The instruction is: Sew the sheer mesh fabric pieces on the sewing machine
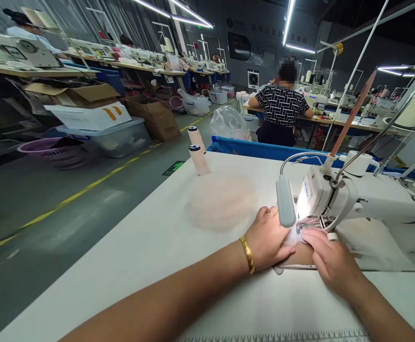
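My left hand [266, 237], with a gold bracelet and a ring, lies flat with fingers pressed on a small pale fabric piece [294, 259] at the needle of a white sewing machine [353, 199]. My right hand [330, 259] rests on the same fabric from the right, fingers stretched toward the presser foot under the machine's lamp [285, 204]. A stack of pale pink fabric pieces [221, 199] lies on the white table [150, 251] just left of my left hand. Most of the fabric under my hands is hidden.
Two thread cones [198, 152] stand at the table's far edge. A person in a patterned shirt [282, 109] sits at another machine ahead. Cardboard boxes [153, 116], plastic bins [110, 137] and a purple basket [53, 152] line the aisle floor at left.
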{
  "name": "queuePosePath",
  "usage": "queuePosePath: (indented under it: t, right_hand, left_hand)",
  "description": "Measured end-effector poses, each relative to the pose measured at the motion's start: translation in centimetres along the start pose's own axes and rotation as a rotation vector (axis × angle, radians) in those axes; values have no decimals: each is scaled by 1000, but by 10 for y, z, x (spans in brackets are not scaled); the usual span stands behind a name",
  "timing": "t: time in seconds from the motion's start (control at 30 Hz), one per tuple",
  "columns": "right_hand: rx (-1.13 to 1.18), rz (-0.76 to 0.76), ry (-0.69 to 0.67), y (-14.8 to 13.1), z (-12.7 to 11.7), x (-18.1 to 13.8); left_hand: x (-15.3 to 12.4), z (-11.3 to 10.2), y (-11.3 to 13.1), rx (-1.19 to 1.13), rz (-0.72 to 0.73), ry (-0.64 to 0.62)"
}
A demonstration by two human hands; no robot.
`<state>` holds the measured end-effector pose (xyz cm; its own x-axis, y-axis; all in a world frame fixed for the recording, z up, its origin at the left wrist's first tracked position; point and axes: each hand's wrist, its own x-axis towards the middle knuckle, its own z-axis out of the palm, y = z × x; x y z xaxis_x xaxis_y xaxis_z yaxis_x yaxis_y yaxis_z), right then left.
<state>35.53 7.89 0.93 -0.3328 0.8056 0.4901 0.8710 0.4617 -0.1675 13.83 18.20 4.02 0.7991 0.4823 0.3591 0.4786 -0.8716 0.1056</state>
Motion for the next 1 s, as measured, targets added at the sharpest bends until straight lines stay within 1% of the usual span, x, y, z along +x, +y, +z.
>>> queuePosePath:
  t: [0.07,0.1,0.2,0.3,0.4,0.5,0.6,0.77,1.0]
  right_hand:
    - [57,-70,20,-7,-4,2]
    - [80,-89,9,-10,-6,3]
    - [90,-84,-110,-15,-10,6]
    - [14,-62,-207,-12,-12,6]
    - [1,-78,-195,-9,-13,4]
    - [17,-90,-160,-8,-14,3]
    - [-6,-90,-149,-7,-14,1]
    - [-49,-61,-144,-2,-10,0]
    - [-115,-3,-118,3,-5,2]
  left_hand:
    - [-5,-7,6,0,41,-11]
    - [-8,-10,8,-31,75,-30]
    - [-15,-12,9,-166,163,-120]
    - [-17,-7,7,-205,163,-162]
    - [-17,1,5,-206,175,-118]
    - [-19,7,5,-262,242,-47]
    - [-21,9,7,-301,282,-27]
    - [-23,12,8,-279,258,-19]
    - [-17,23,5,-245,194,30]
